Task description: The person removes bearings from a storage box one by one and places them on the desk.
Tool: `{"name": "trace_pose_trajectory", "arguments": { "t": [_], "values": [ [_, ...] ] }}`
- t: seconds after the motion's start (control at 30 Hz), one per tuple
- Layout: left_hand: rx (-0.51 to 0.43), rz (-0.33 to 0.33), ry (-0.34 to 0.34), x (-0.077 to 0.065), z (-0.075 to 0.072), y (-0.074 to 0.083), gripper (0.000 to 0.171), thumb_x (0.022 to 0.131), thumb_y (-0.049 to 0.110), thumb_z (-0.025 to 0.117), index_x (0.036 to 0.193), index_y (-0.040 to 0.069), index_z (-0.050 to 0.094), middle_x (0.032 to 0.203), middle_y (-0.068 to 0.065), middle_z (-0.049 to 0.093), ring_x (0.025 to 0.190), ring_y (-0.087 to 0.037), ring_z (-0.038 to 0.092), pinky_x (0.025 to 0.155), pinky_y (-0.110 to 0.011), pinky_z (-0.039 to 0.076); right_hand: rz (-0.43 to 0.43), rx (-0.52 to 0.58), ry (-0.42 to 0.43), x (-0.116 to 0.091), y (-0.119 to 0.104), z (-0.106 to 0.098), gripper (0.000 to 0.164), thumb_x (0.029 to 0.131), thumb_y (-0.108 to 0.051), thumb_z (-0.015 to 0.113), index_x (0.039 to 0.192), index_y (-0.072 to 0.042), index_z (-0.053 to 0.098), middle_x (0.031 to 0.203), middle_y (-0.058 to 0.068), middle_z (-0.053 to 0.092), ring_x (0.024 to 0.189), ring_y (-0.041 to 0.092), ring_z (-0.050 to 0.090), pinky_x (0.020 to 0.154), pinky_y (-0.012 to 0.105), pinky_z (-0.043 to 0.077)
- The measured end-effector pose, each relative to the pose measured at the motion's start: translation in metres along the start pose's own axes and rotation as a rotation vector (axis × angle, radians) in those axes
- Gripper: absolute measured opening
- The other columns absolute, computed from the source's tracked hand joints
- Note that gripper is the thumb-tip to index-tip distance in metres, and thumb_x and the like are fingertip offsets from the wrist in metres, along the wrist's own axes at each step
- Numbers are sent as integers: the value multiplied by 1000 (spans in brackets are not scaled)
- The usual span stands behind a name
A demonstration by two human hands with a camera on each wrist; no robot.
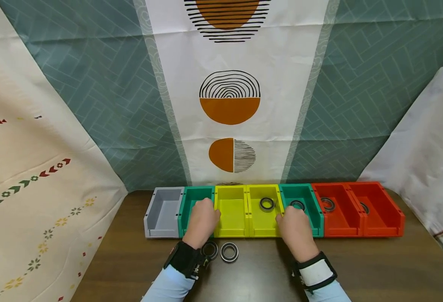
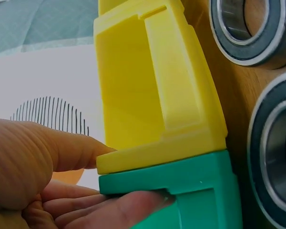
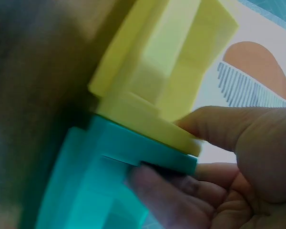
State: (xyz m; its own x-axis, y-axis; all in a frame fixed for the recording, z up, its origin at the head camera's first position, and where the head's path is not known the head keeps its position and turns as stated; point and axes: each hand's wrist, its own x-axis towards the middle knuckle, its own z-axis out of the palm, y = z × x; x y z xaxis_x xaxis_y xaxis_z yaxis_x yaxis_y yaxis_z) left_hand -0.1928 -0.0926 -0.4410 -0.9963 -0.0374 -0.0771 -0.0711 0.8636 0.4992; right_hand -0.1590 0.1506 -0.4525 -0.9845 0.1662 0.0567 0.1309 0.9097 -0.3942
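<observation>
A row of joined plastic bins stands on the table. My left hand (image 1: 203,220) pinches the adjoining walls of the left green bin (image 1: 195,193) and the left yellow bin (image 1: 231,209). In the left wrist view, the thumb lies on the yellow wall (image 2: 157,153) and the fingers on the green one (image 2: 200,174). My right hand (image 1: 296,230) likewise pinches where the right yellow bin (image 1: 257,224) meets the right green bin (image 1: 287,191). A bearing (image 1: 267,204) lies in that yellow bin, another bearing (image 1: 297,204) in the green one.
Two loose bearings, one partly behind the left wrist (image 1: 209,250) and one beside it (image 1: 229,252), lie in front of the row. A grey bin (image 1: 164,209) ends the row at left. Two red bins (image 1: 342,218) at right hold bearings (image 1: 327,204). Patterned cloth (image 1: 229,159) hangs behind.
</observation>
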Motion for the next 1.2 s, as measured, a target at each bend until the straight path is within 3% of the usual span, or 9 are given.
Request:
{"name": "trace_pose_trajectory", "arguments": {
  "t": [0.1,0.17,0.23,0.3,0.37,0.43,0.73,0.97,1.2],
  "values": [
    [-4,-1,3,1,1,-1,20,90,20,60,84,1,57,61,-5,50,48,-15,50,43,-24,41,-12,-22,-6,0,-2,-2,32,84,-25,64,71,2,54,59,8,45,51,21,45,44,31,37],
    [1,-1,4,1,1,-2,20,89,20,60,84,1,58,60,-5,50,47,-15,50,42,-23,41,-21,-34,6,-1,-6,-3,34,82,-27,67,78,5,55,64,12,49,55,23,48,47,34,42],
    [4,-2,6,1,2,-2,21,89,21,61,84,1,58,60,-5,50,47,-15,50,41,-22,41,-37,-36,30,-2,-10,-2,43,79,-29,69,95,9,57,82,21,57,70,31,55,59,40,49],
    [4,-5,8,1,2,-1,21,89,21,61,85,0,58,60,-5,50,47,-14,50,41,-22,41,-63,-27,60,-2,-15,-1,59,77,-28,72,116,12,51,108,29,54,94,39,55,75,48,49],
    [1,-4,10,1,1,-1,21,89,20,61,85,0,58,60,-5,50,47,-14,50,41,-22,41,-97,-7,84,-1,-21,1,74,77,-25,73,132,11,39,131,32,40,117,44,42,88,54,40],
    [-6,-3,11,2,1,-1,21,89,20,61,84,0,58,60,-6,51,46,-14,50,41,-22,41,-132,10,83,1,-27,3,74,78,-22,72,135,8,37,138,31,32,126,45,30,94,55,33],
    [-18,-6,5,2,0,-2,21,88,20,62,84,0,58,59,-5,49,47,-15,50,41,-22,40,-294,-115,-22,5,-46,14,54,85,-17,64,133,0,46,141,26,32,132,40,24,100,52,26],
    [-16,-12,11,3,0,-2,21,88,20,62,82,1,57,59,-5,48,46,-15,50,41,-23,40,-294,-109,-67,11,-49,22,54,86,-15,63,134,0,44,141,26,32,132,38,26,100,48,27],
    [-22,-7,5,3,2,-3,20,89,20,61,84,1,58,60,-5,49,47,-15,50,42,-23,41,-217,-109,-143,15,-49,26,60,83,-17,66,134,3,41,138,31,30,126,46,29,99,52,28]
  ]
}}
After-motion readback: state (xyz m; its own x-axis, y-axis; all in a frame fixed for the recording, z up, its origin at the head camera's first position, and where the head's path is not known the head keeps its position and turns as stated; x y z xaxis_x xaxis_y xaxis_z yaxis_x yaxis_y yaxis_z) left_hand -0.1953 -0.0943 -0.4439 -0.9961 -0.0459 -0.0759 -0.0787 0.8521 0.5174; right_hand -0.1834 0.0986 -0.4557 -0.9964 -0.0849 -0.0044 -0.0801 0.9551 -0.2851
